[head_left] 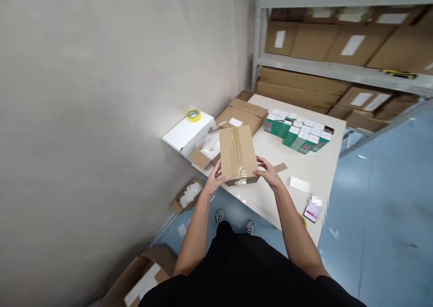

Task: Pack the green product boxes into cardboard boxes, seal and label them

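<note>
A brown cardboard box (pixel 246 150) is held between my two hands at the near edge of the white table (pixel 262 198). Clear tape runs along its top seam and down the near side, where it looks wrinkled. My left hand (pixel 214 179) grips the box's near left corner, thumb on top. On the opposite side, my right hand (pixel 269 172) holds the near right corner. Behind the box's left side lies an open carton (pixel 201 159) with white plastic packing in it. A cardboard flap (pixel 280 167) shows just past my right hand.
Green-and-white small boxes (pixel 299 133) stand grouped toward the back right. A yellow tape roll (pixel 194 115) rests on a white box (pixel 186 133). A phone (pixel 313 210) lies near the right edge. Shelving (pixel 338 65) with cartons stands behind; open cartons (pixel 189 194) are on the floor.
</note>
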The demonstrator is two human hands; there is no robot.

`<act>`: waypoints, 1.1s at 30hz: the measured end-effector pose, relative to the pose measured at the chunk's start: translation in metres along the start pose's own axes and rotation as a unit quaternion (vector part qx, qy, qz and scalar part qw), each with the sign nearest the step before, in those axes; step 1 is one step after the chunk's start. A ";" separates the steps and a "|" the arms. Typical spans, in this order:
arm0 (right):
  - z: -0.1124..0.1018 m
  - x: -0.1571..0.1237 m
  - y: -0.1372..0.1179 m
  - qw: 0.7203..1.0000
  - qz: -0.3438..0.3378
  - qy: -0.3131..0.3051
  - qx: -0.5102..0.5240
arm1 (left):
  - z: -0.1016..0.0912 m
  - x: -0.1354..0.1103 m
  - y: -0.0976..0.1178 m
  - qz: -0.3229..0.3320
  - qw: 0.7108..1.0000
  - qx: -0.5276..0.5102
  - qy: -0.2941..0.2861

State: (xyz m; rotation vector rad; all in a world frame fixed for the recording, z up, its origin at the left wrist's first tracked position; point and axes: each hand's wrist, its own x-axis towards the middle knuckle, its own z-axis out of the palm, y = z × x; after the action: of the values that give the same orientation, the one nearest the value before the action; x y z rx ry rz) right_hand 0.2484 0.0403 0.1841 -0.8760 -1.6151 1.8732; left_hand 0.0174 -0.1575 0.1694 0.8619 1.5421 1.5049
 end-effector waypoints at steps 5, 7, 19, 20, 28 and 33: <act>0.077 0.009 -0.013 0.992 0.002 -0.129 -0.016 | -0.050 -0.076 0.008 0.017 0.992 -0.004 0.124; 0.111 0.008 -0.015 0.985 -0.003 -0.169 -0.026 | -0.070 -0.108 0.008 0.019 0.986 -0.005 0.165; 0.365 -0.085 0.039 0.913 0.018 -0.400 -0.082 | -0.167 -0.366 -0.037 -0.005 0.901 -0.094 0.423; 0.388 -0.100 0.050 0.907 0.028 -0.411 -0.089 | -0.172 -0.392 -0.041 -0.020 0.892 -0.107 0.439; 0.537 -0.231 0.134 0.808 0.103 -0.564 -0.138 | -0.171 -0.583 -0.078 -0.075 0.794 -0.175 0.578; 0.609 -0.301 0.164 0.741 0.070 -0.648 -0.161 | -0.159 -0.655 -0.111 0.021 0.725 -0.145 0.673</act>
State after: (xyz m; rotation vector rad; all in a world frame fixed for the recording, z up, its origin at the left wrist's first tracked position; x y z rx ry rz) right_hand -0.0039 -0.6076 0.1157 0.4920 -2.7251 2.5197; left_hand 0.1769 -0.8184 0.1080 -0.6579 2.0498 2.5143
